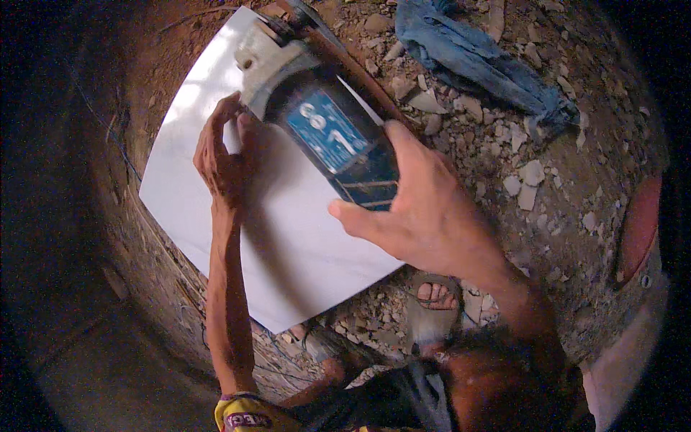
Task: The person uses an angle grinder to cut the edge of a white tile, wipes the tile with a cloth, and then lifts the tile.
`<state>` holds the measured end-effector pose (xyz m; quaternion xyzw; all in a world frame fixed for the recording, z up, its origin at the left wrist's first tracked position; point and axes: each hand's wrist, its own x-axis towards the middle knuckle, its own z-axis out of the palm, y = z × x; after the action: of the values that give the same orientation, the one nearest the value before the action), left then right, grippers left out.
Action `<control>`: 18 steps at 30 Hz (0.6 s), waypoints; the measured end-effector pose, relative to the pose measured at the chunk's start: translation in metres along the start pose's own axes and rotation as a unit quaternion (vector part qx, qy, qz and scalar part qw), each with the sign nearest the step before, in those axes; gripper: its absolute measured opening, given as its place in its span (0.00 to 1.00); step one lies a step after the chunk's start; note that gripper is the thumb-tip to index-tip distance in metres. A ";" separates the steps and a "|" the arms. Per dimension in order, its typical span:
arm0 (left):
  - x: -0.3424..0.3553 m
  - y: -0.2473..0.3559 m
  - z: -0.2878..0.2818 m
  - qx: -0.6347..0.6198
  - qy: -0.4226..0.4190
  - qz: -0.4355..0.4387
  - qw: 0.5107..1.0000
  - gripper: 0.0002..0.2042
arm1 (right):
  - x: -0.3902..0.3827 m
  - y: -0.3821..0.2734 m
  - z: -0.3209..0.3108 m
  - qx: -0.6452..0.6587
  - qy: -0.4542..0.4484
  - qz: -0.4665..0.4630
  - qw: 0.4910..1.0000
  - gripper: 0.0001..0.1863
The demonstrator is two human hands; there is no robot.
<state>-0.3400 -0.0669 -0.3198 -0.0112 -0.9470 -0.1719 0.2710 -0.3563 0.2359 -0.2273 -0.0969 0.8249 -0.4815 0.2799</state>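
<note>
My right hand (425,205) wraps around the rear of a dark blue angle grinder (374,176), thumb on the near side. The grinder hangs at a slant above a large glossy white tile (187,180), its grey metal gear head pointing to the far left and its body casting a shadow. At the far end its disc is mostly hidden and blurred. Beside the gear head my left hand (222,155) is held over the tile, thumb and forefinger curled toward each other in a pinch. Whether anything small is between those fingertips, I cannot make out.
Broken stone and tile chips (529,176) litter the dirt ground on the right. A crumpled blue cloth (489,61) lies at the far right. My sandalled foot (435,299) is close to the tile's near edge. A reddish curved object (640,227) stands at the right rim.
</note>
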 end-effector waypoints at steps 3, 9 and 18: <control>0.000 -0.008 0.000 -0.011 0.014 0.036 0.999 0.25 | 0.044 0.000 0.014 0.030 0.004 -0.035 0.999 0.31; -0.003 -0.013 0.001 -0.065 -0.094 -0.016 0.993 0.32 | 0.093 -0.009 0.020 0.052 -0.030 -0.011 0.998 0.31; 0.008 -0.010 -0.002 -0.024 -0.180 -0.055 0.982 0.42 | 0.127 -0.007 0.034 0.032 -0.003 -0.041 0.999 0.31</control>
<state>-0.3464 -0.0780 -0.3172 0.0031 -0.9750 -0.2047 0.0862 -0.4426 0.1524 -0.2812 -0.1229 0.8037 -0.5181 0.2655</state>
